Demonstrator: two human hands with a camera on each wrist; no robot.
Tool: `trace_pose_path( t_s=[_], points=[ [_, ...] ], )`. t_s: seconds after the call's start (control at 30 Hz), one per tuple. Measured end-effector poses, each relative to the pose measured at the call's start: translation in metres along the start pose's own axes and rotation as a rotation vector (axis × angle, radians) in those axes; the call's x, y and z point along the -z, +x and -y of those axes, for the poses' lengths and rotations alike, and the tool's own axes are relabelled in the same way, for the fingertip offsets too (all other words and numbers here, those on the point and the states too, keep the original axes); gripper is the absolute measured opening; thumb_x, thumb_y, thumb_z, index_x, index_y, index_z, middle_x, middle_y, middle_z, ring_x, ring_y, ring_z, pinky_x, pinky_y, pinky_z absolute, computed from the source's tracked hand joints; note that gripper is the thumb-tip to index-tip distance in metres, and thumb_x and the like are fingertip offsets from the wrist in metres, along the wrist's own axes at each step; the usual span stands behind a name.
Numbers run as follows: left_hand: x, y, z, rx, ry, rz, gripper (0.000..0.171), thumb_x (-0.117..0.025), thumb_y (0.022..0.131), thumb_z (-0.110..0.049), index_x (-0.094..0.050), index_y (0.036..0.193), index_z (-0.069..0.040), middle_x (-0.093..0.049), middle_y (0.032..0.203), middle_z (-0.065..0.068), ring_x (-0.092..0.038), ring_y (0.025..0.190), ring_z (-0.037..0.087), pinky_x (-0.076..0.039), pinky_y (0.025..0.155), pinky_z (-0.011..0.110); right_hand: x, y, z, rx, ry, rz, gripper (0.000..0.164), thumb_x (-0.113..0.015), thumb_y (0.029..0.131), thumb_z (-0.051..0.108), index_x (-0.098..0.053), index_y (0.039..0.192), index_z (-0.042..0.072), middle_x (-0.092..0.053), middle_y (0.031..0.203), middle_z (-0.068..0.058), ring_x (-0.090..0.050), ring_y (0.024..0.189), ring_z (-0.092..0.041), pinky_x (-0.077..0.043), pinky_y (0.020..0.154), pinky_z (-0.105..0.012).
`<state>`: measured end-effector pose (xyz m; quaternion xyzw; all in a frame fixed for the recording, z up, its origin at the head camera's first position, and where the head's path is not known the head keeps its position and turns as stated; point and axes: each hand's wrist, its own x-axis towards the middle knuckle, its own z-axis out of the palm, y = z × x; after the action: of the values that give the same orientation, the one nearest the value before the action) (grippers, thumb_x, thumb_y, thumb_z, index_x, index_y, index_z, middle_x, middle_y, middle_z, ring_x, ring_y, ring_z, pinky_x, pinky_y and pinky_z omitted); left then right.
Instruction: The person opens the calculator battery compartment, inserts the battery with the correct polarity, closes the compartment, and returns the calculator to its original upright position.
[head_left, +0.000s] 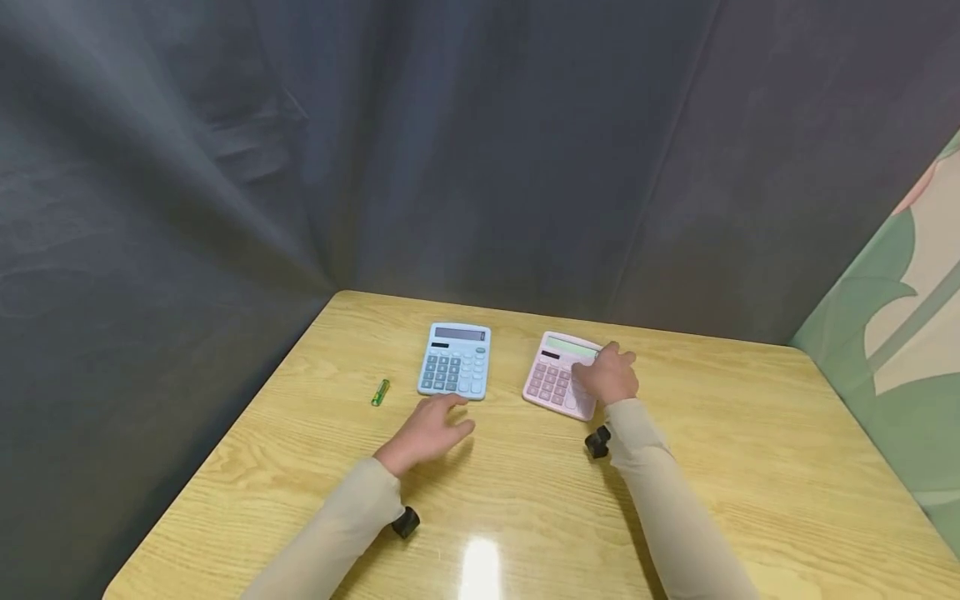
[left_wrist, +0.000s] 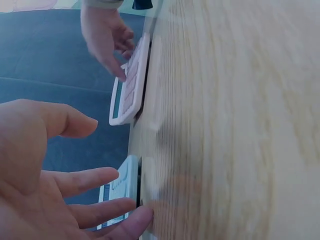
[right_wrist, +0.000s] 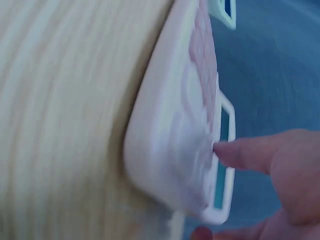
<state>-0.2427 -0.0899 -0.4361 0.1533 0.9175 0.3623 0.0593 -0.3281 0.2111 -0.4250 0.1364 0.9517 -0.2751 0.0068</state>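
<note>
A pink calculator (head_left: pixel 553 379) lies on the table, turned a little clockwise, its pale green screen at the far end. My right hand (head_left: pixel 611 375) is over its right side, one digit reaching toward the keys in the right wrist view; whether it touches them I cannot tell. The other fingers are loosely bent and hold nothing. Left of it lies a light blue calculator (head_left: pixel 455 360) with a grey screen. Close to its near edge is my left hand (head_left: pixel 429 429), fingers spread and relaxed. Contact there is unclear, even in the left wrist view.
A small green battery (head_left: pixel 381 392) lies left of the blue calculator on the wooden table (head_left: pixel 525 492). Dark curtain (head_left: pixel 480 167) hangs behind and to the left. At the right stands a leaf-patterned panel (head_left: pixel 892 333).
</note>
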Motion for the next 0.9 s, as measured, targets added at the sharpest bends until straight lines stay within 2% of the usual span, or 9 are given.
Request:
trace_pose_path(
  t_s=[0.17, 0.3, 0.67, 0.9],
  points=[
    [0.003, 0.004, 0.001, 0.006, 0.028, -0.007, 0.050, -0.062, 0.096, -0.029, -0.058, 0.136, 0.000, -0.057, 0.140, 0.019, -0.047, 0.133, 0.039, -0.037, 0.112, 0.052, 0.002, 0.010, -0.019, -0.006, 0.193, 0.143, 0.074, -0.058, 0.096, 0.039, -0.037, 0.141, -0.016, -0.049, 0.128, -0.031, -0.049, 0.109, -0.038, -0.043, 0.102, -0.052],
    [0.002, 0.002, -0.001, 0.016, 0.029, 0.002, 0.051, -0.062, 0.095, -0.031, -0.058, 0.136, -0.001, -0.057, 0.139, 0.019, -0.047, 0.132, 0.041, -0.038, 0.111, 0.053, 0.000, 0.011, -0.025, 0.001, 0.296, 0.185, 0.067, -0.054, 0.100, 0.032, -0.036, 0.143, -0.016, -0.049, 0.131, -0.030, -0.049, 0.113, -0.037, -0.040, 0.108, -0.051],
    [0.002, 0.004, 0.000, 0.051, 0.057, 0.005, 0.055, -0.062, 0.094, -0.033, -0.055, 0.140, -0.004, -0.054, 0.142, 0.019, -0.042, 0.133, 0.040, -0.036, 0.111, 0.054, -0.003, 0.003, -0.024, -0.002, 0.348, 0.207, 0.061, -0.053, 0.101, 0.026, -0.037, 0.141, -0.017, -0.050, 0.128, -0.028, -0.049, 0.111, -0.035, -0.040, 0.106, -0.050],
    [0.000, 0.004, -0.003, 0.043, 0.022, 0.001, 0.047, -0.063, 0.095, -0.027, -0.059, 0.136, -0.004, -0.052, 0.142, 0.020, -0.040, 0.134, 0.041, -0.036, 0.111, 0.055, -0.001, -0.005, -0.023, 0.023, 0.343, 0.206, 0.063, -0.049, 0.102, 0.027, -0.030, 0.144, -0.016, -0.046, 0.133, -0.029, -0.047, 0.116, -0.036, -0.038, 0.109, -0.051]
  ],
)
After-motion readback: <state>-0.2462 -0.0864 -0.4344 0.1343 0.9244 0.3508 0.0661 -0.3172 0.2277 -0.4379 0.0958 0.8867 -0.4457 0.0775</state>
